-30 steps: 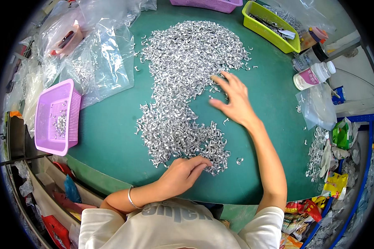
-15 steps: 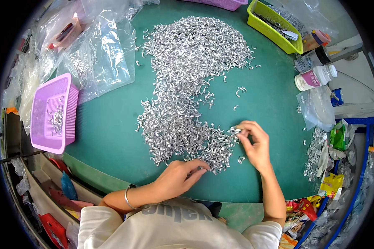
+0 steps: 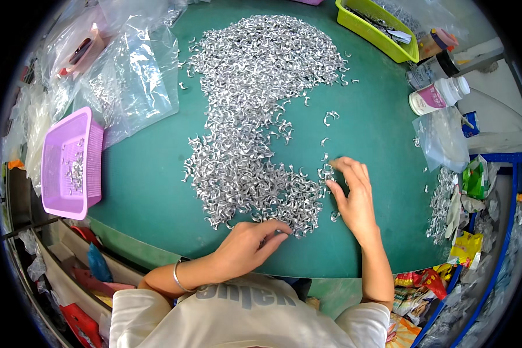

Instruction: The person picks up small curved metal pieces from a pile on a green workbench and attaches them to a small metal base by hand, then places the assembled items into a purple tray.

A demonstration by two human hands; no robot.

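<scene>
A large pile of small, silvery, curved metal pieces (image 3: 238, 151) spreads down the green table. At its near edge rests my left hand (image 3: 250, 245), thumb and forefinger drawn close together beside the pieces; whether anything sits between the fingertips is hidden. My right hand (image 3: 356, 200) is at the pile's right side, its thumb and forefinger apart. A few loose metal pieces (image 3: 327, 172) lie on the table by those fingertips. One single curved piece (image 3: 334, 216) lies below the right thumb.
At left stands a purple basket (image 3: 94, 168) with some pieces inside, near clear plastic bags (image 3: 151, 75). A yellow-green basket (image 3: 383, 42), a white bottle (image 3: 438, 97) and a smaller heap of metal pieces (image 3: 441, 206) line the right side.
My right thumb and forefinger have parted, letting go of the metal pieces they pinched, which now lie at the pile's right edge. My left hand has barely moved. The view has shifted slightly.
</scene>
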